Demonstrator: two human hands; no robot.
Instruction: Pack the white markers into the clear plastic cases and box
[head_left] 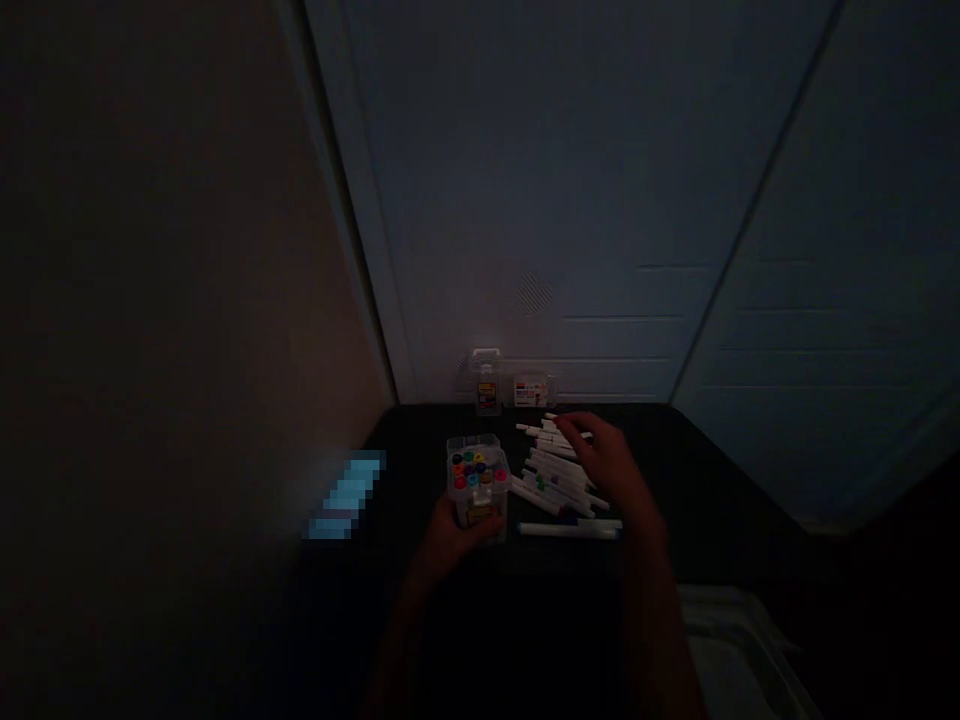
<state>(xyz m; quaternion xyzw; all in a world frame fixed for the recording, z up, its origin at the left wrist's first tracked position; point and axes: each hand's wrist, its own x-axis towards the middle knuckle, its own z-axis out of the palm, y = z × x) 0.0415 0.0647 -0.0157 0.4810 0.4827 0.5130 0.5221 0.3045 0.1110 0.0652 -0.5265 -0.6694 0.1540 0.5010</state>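
Observation:
The scene is very dim. My left hand [450, 540] is wrapped round the base of a clear plastic box [478, 487] that holds several markers standing upright, their coloured caps facing up. To its right a heap of white markers [555, 475] lies on the dark table [697, 500]. My right hand [607, 462] hovers over the far part of that heap, fingers curled down onto the markers; whether it grips one is not visible.
Two small clear containers [487, 385] [532, 390] stand at the back against the pale wall. A pale blue patch [345, 495] glows at the table's left edge. A light-coloured bin [739, 650] sits at the lower right.

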